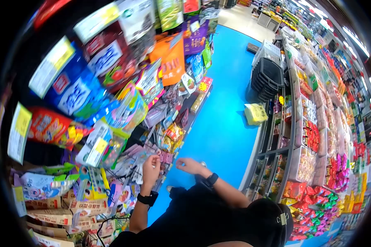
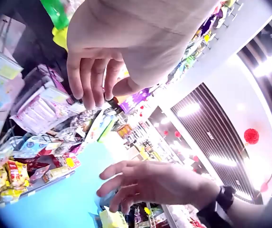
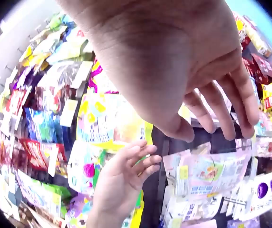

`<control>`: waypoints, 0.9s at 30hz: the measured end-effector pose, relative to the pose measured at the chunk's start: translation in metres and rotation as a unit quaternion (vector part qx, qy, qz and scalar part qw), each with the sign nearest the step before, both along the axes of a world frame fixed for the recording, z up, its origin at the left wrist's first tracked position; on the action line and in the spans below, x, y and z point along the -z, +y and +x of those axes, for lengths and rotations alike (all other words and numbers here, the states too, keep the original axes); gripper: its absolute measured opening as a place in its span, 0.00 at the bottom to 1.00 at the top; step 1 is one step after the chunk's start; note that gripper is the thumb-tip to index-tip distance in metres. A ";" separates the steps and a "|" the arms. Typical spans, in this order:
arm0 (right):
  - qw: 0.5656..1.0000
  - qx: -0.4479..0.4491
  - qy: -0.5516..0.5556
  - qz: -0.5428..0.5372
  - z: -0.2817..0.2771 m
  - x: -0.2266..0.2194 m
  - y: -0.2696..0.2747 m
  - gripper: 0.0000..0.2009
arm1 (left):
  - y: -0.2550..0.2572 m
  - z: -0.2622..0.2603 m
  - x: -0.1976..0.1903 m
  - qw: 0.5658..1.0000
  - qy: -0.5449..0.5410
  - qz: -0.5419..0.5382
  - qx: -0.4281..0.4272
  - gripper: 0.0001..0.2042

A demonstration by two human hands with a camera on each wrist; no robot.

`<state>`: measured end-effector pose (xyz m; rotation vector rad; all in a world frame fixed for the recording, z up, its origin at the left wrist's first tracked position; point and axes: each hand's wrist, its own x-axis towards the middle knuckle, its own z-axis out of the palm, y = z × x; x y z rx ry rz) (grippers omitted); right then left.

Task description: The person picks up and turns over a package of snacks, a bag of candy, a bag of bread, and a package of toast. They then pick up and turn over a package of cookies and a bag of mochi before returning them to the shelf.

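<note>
- At the packed rack of hanging snacks, your left hand [image 1: 151, 168] and right hand [image 1: 188, 166] are raised near each other, apart.
- Your left fingers are loosely bent with small gaps; your right fingers are slightly spread and relaxed. Neither set pinches anything that shows.
- Nearest your hands, the pink packets [image 3: 212, 175] and yellow-edged packets [image 3: 110, 123] hang against the rack, on either side of a dark panel [image 3: 150, 209]. Contact with them is not plain in any view, so judge the gap before you close your fingers.
- For a good hold, take one packet by its firm top edge, thumb in front and fingers behind; the soft body would likely crumple or slip.
- The packets hang close together, so part the front one from its neighbours first, or two may come at once.
- Mind the price tag [image 3: 181, 175] beside the pink packets: bring your fingers in from the side so you don't knock it.
- Your watches, the left one [image 1: 147, 198] and the right one [image 1: 212, 179], could snag on packet edges; hold your wrists clear of the row.
- Leave room below for the small yellow packets [image 1: 173, 133], which a low sleeve or elbow could brush.
</note>
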<state>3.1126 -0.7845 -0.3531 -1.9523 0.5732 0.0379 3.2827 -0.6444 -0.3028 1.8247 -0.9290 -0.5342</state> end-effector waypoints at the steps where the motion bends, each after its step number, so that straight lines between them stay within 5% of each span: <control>1: 1.000 0.005 -0.014 -0.002 -0.008 0.005 -0.012 0.14 | -0.019 -0.005 -0.003 1.000 0.002 0.005 0.015 0.04; 6: 0.998 0.066 -0.022 -0.013 -0.065 0.007 -0.096 0.18 | -0.126 -0.063 0.005 0.996 -0.035 0.016 0.083 0.07; 7: 0.995 0.089 -0.047 0.007 -0.077 0.014 -0.115 0.18 | -0.149 -0.085 -0.011 0.993 0.025 0.014 0.115 0.07; 8: 0.994 0.103 -0.039 -0.005 -0.090 0.015 -0.133 0.18 | -0.174 -0.096 0.011 0.983 -0.044 -0.058 0.168 0.07; 9: 0.992 0.119 -0.031 -0.020 -0.104 0.015 -0.155 0.18 | -0.198 -0.113 0.008 0.974 -0.060 -0.019 0.219 0.06; 12: 0.976 0.210 -0.042 -0.029 -0.158 0.010 -0.209 0.18 | -0.259 -0.174 -0.047 0.938 -0.075 -0.013 0.338 0.07; 15: 0.961 0.276 -0.018 -0.011 -0.207 0.023 -0.254 0.18 | -0.303 -0.203 -0.062 0.907 -0.125 -0.034 0.400 0.06; 22: 0.920 0.384 -0.030 0.078 -0.236 0.037 -0.320 0.14 | -0.387 -0.198 -0.036 0.866 -0.131 0.015 0.483 0.05; 27: 0.946 0.319 -0.005 0.049 -0.205 0.040 -0.373 0.17 | -0.453 -0.171 0.002 0.848 -0.148 0.043 0.507 0.07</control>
